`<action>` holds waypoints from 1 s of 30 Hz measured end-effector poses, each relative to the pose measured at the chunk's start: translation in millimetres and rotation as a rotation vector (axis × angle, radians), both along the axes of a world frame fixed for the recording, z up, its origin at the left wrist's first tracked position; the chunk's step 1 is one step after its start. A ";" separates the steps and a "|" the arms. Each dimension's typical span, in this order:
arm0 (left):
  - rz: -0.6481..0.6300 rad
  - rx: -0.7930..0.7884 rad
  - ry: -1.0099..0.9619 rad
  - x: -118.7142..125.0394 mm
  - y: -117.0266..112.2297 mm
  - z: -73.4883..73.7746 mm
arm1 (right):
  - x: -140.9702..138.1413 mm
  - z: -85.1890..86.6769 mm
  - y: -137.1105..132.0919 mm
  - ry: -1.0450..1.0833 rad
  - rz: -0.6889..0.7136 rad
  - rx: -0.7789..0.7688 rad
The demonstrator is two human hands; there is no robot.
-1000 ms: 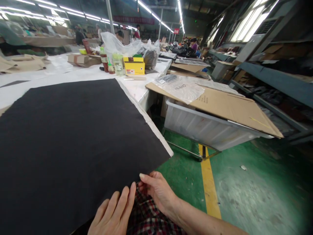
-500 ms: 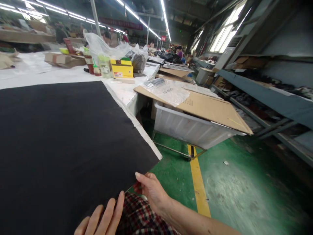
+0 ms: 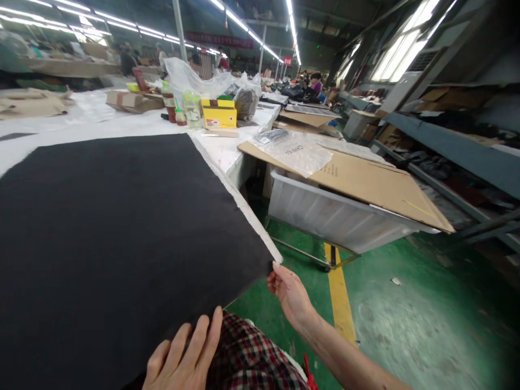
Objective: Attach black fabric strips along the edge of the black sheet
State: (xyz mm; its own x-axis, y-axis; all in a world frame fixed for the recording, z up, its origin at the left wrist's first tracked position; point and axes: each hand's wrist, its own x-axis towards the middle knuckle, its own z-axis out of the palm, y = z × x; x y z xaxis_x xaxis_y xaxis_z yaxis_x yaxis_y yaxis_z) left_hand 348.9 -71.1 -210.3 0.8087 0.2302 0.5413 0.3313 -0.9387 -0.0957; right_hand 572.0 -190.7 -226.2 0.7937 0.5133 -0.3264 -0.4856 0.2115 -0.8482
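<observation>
Right hand [image 3: 291, 295] closed in a pinch at the near right corner of the black sheet [image 3: 122, 227]; thumb uppermost, other fingers curled below. Amount of material between them hidden by the fingers. Left hand [image 3: 182, 355] not gripping: fingers extended, slightly spread, resting on the sheet's near edge, left of the right hand; thumb hidden.

Black sheet lies on the white table surface [image 3: 95, 116], filling most of the lower-left view. White strip [image 3: 239, 199] visible along its right-hand edge. Plaid garment [image 3: 252, 357] just below the near edge.

Beyond the far edge, on the table: yellow box [image 3: 219, 116], with a clear jar [image 3: 192, 114] just to its left. Folded cardboard carton [image 3: 132, 102] farther left.

Right of the table: pale plastic bin [image 3: 325, 214] on a wheeled frame [image 3: 326, 268]; flat cardboard [image 3: 385, 189] across its top; printed clear bag [image 3: 298, 154] lying on the cardboard. Floor [image 3: 398, 325] green, yellow line [image 3: 340, 298] running past the bin.
</observation>
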 end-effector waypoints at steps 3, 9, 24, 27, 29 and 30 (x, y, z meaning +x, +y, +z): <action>0.032 -0.061 -0.001 -1.3 -7.2 6.2 | -0.9 -0.9 -6.9 0.042 -0.001 -0.002; 0.078 -0.090 -0.090 -12.8 -7.7 9.8 | -15.9 -11.5 -1.0 0.195 0.209 0.011; 0.412 -0.003 -0.021 -76.3 2.3 6.7 | -111.3 14.1 60.9 0.350 0.426 -0.118; 0.454 0.022 -0.008 -91.1 4.5 5.7 | -109.8 15.5 61.6 0.334 0.417 -0.141; 0.505 0.025 -0.003 -103.3 6.5 4.8 | -109.0 15.3 61.9 0.335 0.406 -0.158; 0.540 0.030 0.010 -110.4 7.8 4.1 | -108.4 14.5 62.1 0.341 0.403 -0.168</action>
